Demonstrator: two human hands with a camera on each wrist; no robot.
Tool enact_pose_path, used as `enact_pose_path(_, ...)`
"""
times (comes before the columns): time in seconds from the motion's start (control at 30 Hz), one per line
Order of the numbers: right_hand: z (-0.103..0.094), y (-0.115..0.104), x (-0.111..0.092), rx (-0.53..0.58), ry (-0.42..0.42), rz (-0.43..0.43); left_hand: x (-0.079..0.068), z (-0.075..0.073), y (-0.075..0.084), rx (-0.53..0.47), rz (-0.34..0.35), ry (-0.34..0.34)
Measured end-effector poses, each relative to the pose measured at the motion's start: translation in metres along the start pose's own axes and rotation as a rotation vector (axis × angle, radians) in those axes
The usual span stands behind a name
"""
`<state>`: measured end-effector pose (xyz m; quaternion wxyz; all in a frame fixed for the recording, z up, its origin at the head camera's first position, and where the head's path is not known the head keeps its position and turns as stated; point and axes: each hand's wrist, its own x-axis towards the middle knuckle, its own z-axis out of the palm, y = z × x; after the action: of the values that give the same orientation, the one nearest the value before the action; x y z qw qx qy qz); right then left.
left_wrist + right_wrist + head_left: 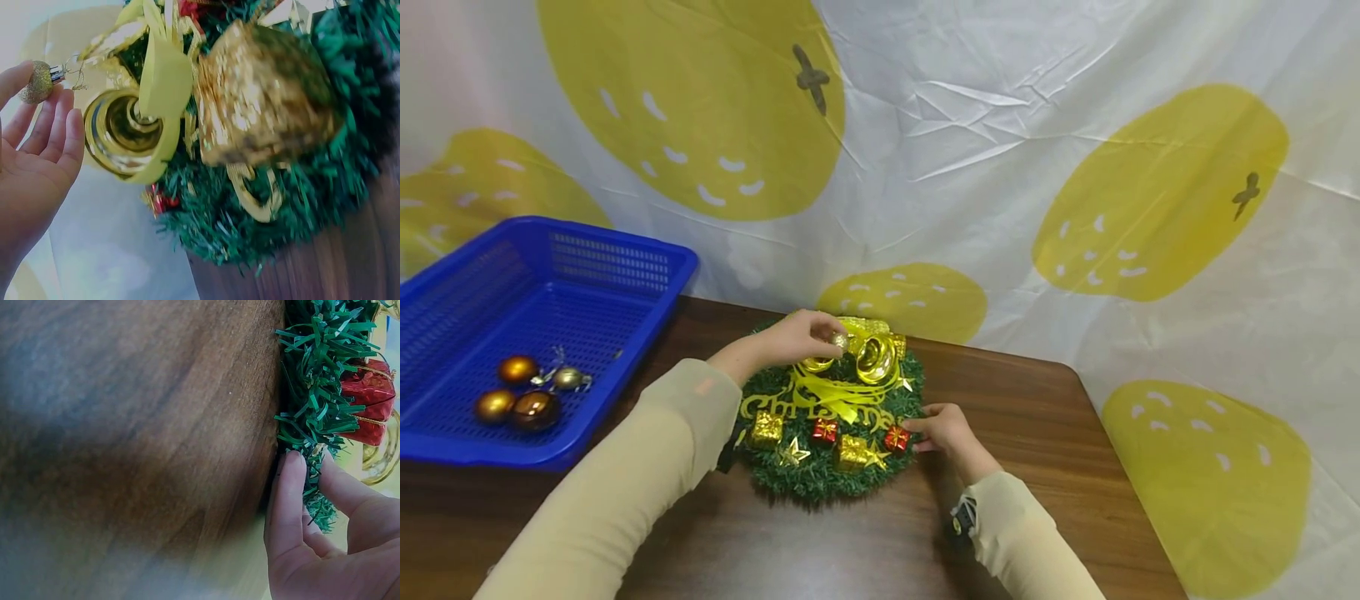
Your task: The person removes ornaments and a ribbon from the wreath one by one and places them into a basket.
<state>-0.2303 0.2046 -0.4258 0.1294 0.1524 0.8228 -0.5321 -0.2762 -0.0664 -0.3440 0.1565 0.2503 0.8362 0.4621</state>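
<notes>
A green Christmas wreath (820, 490) lies on the table, trimmed with gold bells (876, 360), yellow ribbon, small gift boxes, stars and gold lettering. Over its upper part, my left hand (797, 337) pinches a small gold glitter bauble (39, 84); the bauble has a silver cap and a thin thread loop. At the wreath's right edge, my right hand (946, 429) grips the green tinsel between thumb and fingers, beside a red gift box (370, 403). In the left wrist view a gold gift box (256, 100) stands large on the wreath.
To the left stands a blue plastic basket (658, 321) with several baubles in it, among them a dark brown one (536, 411) and a pale gold one (567, 378). The wooden table (1022, 408) ends at a white curtain (970, 167) printed with yellow fruit shapes.
</notes>
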Motion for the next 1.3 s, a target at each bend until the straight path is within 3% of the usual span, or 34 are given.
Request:
enact_pose_path(0.37,0.002,0.0,0.0,0.022,0.002,-0.003,-0.015,-0.022,-0.017,0.093,-0.027,0.062)
enact_pose_path(0.63,0.003,-0.001,0.001,0.014,0.006,-0.005,-0.028,-0.04,-0.025,0.086,-0.013,0.102)
enact_pose_path(0.93,0.002,-0.001,0.001,0.021,-0.007,-0.003,-0.047,-0.066,-0.033,0.098,-0.03,0.163)
enact_pose_path(1.3,0.002,-0.002,0.003,0.012,0.001,-0.001,-0.063,-0.085,-0.048,0.146,-0.068,0.237)
